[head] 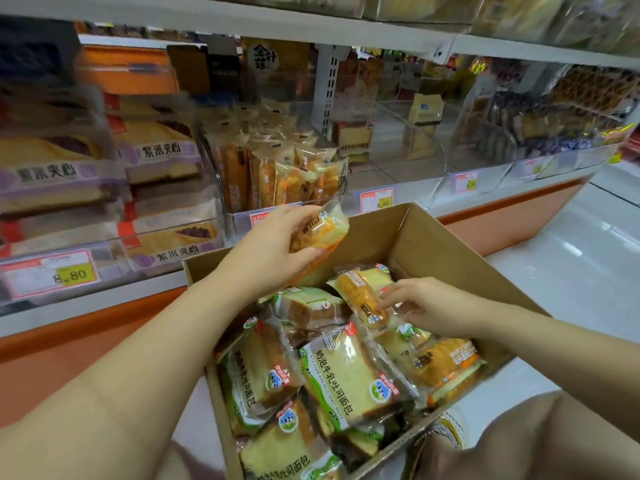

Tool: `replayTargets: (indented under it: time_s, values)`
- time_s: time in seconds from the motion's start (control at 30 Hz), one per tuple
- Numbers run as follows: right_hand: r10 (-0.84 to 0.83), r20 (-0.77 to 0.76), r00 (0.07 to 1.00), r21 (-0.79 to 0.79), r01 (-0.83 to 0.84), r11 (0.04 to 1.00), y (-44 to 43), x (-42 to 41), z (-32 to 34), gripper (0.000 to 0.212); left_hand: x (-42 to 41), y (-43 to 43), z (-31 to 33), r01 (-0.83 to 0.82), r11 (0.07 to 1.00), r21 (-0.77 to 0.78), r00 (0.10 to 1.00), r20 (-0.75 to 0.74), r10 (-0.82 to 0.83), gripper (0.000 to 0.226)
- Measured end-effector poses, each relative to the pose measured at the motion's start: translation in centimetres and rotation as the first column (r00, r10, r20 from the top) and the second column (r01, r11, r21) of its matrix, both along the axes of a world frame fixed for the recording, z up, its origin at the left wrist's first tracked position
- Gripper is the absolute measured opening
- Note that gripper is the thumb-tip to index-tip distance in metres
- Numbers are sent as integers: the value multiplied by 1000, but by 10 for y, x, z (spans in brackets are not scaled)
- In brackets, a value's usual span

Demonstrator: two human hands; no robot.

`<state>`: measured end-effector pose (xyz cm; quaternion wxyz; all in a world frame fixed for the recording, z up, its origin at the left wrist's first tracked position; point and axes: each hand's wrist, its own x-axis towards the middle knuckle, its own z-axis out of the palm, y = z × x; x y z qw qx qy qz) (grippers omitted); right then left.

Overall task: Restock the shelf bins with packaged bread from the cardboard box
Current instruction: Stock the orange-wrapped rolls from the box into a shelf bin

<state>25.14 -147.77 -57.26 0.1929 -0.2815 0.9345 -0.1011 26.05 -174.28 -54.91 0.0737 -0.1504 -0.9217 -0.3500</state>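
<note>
Gripping an orange bread pack round its middle, the left hand holds it in the air above the far rim of the cardboard box, just in front of the clear bin on the shelf. That bin is already packed with upright packs of the same kind. The right hand reaches down into the box, its fingertips curled onto a second orange pack and pinching the wrapper; this pack lies on top of the others near the box's far side. Green-labelled toast packs fill most of the box, lying flat and overlapping. A price tag hangs on the shelf edge just beyond the box
</note>
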Motion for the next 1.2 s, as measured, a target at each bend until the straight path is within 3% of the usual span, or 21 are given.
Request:
replayTargets:
  time_s: [0.13,0.2,0.3,0.4,0.57,0.7,0.8,0.93,1.03,1.1,1.2]
  values:
    - [-169,103,980,-16,171,985,-11,-7,9,32,1,-1,3,-19,999,33,999,31,18,62]
    - [-233,70,970,1,233,972,-22,-15,7,27,1,-2,5,-34,996,79,998,62,29,63]
    - [-319,57,946,56,316,947,-41,-32,-3,55,0,-6,7,-86,973,213,987,153,54,60]
    - [-350,73,934,208,329,921,-54,-42,-14,76,-4,-12,8,-146,889,435,967,251,36,50]
    - [-324,-85,942,188,334,923,-52,-42,-3,58,-6,-24,12,-188,725,663,935,347,-75,40]
    - [-158,-388,908,156,233,960,-43,-32,44,39,-8,-33,13,-255,653,713,930,366,-36,42]
    - [114,-637,762,101,-63,993,-37,-26,75,37,-7,-38,14,-298,617,729,930,366,18,45]
    - [390,-759,521,230,-346,910,-41,-9,105,33,-4,-37,17,-353,555,753,912,410,23,65]
    - [499,-760,416,322,-426,845,-56,3,110,33,0,-30,14,-353,598,719,898,440,0,66]
    - [532,-733,424,363,-418,833,-64,7,101,38,4,-25,14,-360,660,659,897,440,50,62]
    - [545,-626,558,379,-393,838,-69,5,80,51,6,-21,15,-393,707,588,884,453,115,70]
